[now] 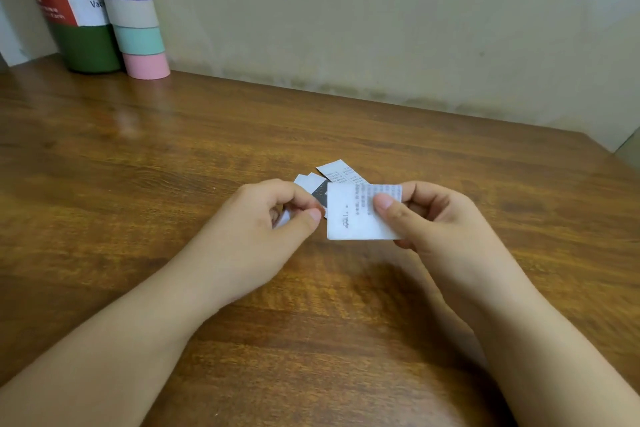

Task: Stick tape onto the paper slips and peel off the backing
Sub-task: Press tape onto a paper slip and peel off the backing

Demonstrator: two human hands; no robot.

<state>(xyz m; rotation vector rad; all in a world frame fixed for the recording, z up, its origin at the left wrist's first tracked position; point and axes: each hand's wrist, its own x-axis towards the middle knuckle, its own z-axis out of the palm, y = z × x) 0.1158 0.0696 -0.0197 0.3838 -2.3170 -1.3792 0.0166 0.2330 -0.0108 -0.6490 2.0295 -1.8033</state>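
Right hand (429, 215) pinched paper slip (349, 215) by edge; left hand (277, 208) pinched small white piece (283, 218), likely backing; best peeled slowly, slip held taut above counter (138, 184)

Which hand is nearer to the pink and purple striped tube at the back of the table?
The left hand. The striped tube stands far back on the left; the right hand, holding the paper slip, is further to the right.
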